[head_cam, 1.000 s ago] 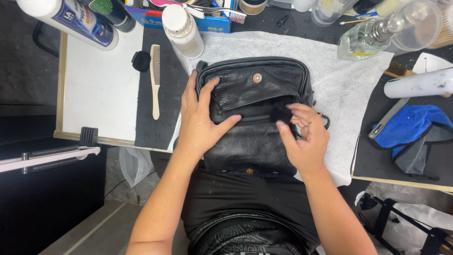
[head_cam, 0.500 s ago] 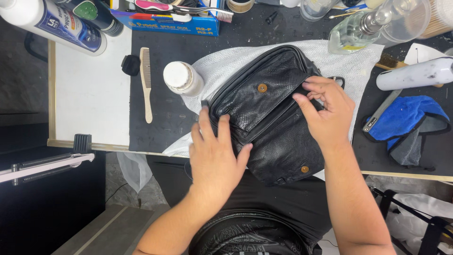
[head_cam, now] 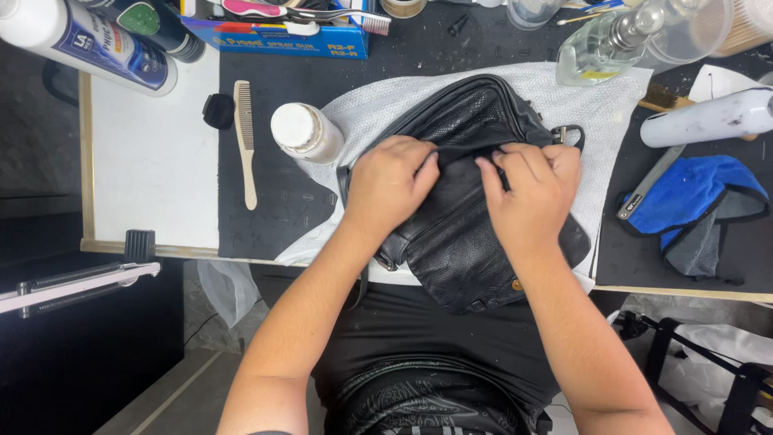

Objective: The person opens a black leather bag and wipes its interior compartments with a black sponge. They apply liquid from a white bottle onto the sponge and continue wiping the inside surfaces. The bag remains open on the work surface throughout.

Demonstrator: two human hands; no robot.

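— What fills the view, biggest first?

— A dark work table (head_cam: 266, 201) with a white board on its left part. Over its middle lies a white textured cloth (head_cam: 612, 121), and on that cloth a black leather bag (head_cam: 467, 250), turned at a slant, its near end hanging past the table edge toward the person's lap.

— And the hands?

— Both sit on the middle of the bag. The left hand (head_cam: 392, 184) is curled, fingers bent and pinching a fold of the leather at the flap's edge. The right hand (head_cam: 531, 193) is just beside it, fingertips likewise closed on the same edge. The two hands nearly touch.

— What lies round about?

— A blue cloth (head_cam: 692, 197) well to the right, a white bottle lying on its side (head_cam: 708, 119) above it, and a clear glass bottle (head_cam: 600, 52) at the far edge. Just left of the bag stands a white-capped bottle (head_cam: 306, 133). Farther left a pale comb (head_cam: 245, 141), with a small black cap (head_cam: 217, 111) beside it.
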